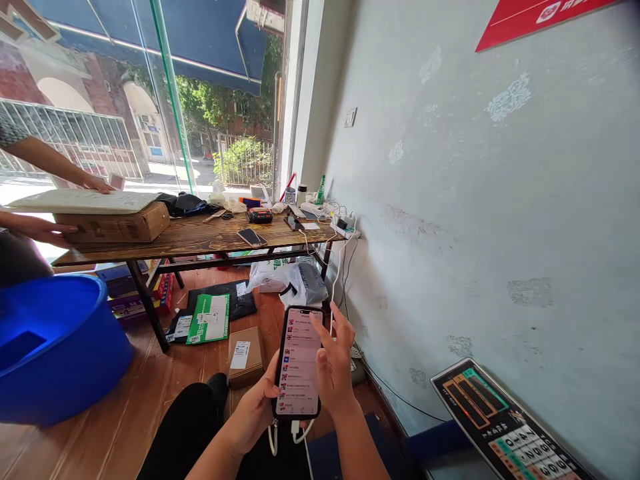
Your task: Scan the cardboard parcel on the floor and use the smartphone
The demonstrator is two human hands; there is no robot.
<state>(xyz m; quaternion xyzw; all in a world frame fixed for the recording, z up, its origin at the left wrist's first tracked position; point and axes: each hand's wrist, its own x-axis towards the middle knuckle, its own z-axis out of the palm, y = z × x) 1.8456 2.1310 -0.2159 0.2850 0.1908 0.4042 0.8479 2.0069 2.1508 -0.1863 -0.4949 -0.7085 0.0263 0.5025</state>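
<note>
Now, left hand point(256, 412): gripping the low left side of the phone point(301, 373).
Right hand point(336, 363): open, with fingers apart and a bit bent, just beside the right edge of the phone; pointer finger point(321, 332) over the top part of the screen; cannot tell if touching the glass.
Phone: held up over the lap, between both hands, screen lit with a long list and little pictures; white cord point(296, 430) at the bottom, white loop point(273, 439) hanging near.
Floor point(103, 427): made of red-brown boards; brown box point(253, 339) with a white label, just past the left hand; farther off, green and white packet point(210, 319) on top of black packet point(245, 303).
Table point(210, 251): brown wood, by the window; another phone point(251, 237) lying near the front edge, green bottle point(321, 191) near the wall point(425, 173).
Other person: one hand point(99, 185) on a white packet point(85, 203), other hand point(59, 231) at the side of the big box point(120, 229) under it.
Blue tub point(95, 363): standing at the left, near the table.
Scale point(500, 420): low at the right, with big number keys.
</note>
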